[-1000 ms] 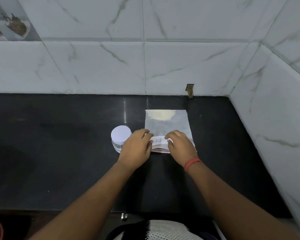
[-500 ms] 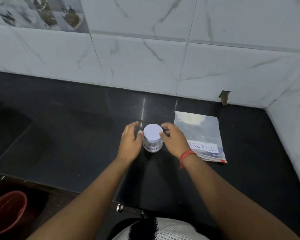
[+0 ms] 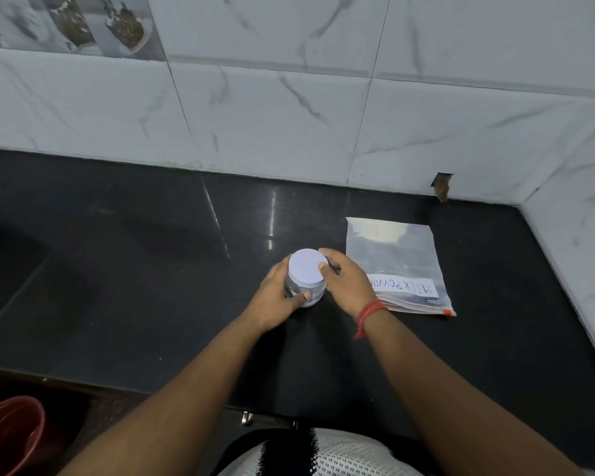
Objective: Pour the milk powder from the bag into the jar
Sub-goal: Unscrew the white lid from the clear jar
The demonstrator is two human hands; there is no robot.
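Both hands are on the jar (image 3: 303, 281): the left hand (image 3: 278, 297) wraps its clear body, the right hand (image 3: 345, 282) grips the white lid (image 3: 307, 266), apparently to unscrew it. Holding the body firmly against the black counter (image 3: 134, 269) while twisting only the lid should keep it from skidding. Just to the right, the bag (image 3: 397, 266) lies flat and untouched (its label is partly covered by the right hand). Whether the jar holds anything is hard to tell.

Both hands have left the bag (image 3: 394, 266) and closed on the jar (image 3: 303, 286) at its 9 o'clock: left hand (image 3: 275, 297) around the body, right hand (image 3: 344, 283) on the lid (image 3: 306, 267).
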